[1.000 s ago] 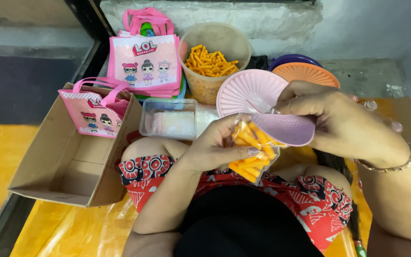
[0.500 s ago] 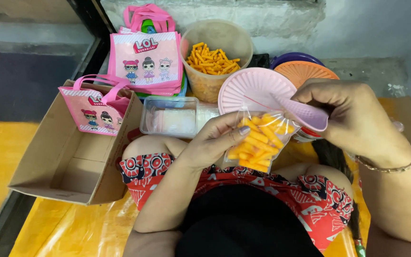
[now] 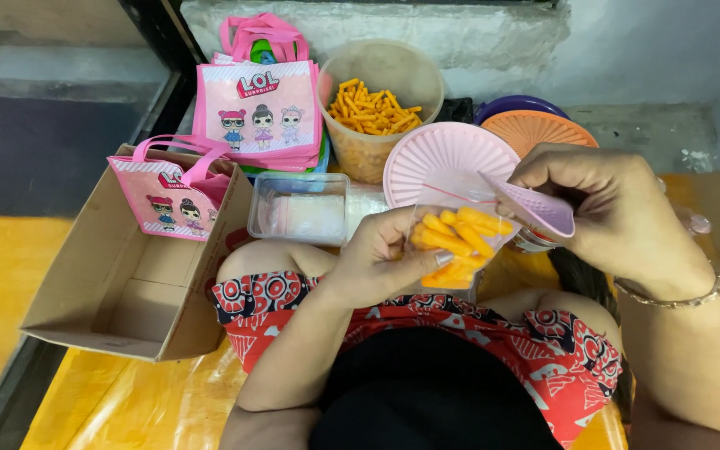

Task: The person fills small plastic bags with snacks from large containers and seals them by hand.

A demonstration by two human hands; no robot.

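Look at the open cardboard box (image 3: 127,283). You can see a small pink bag (image 3: 172,193) standing in its far corner. Just right of the box sits a clear plastic tub (image 3: 297,208). Behind the box lies a stack of pink bags (image 3: 258,112). Far right of it lie an orange lid (image 3: 539,129) and a purple one (image 3: 514,106).
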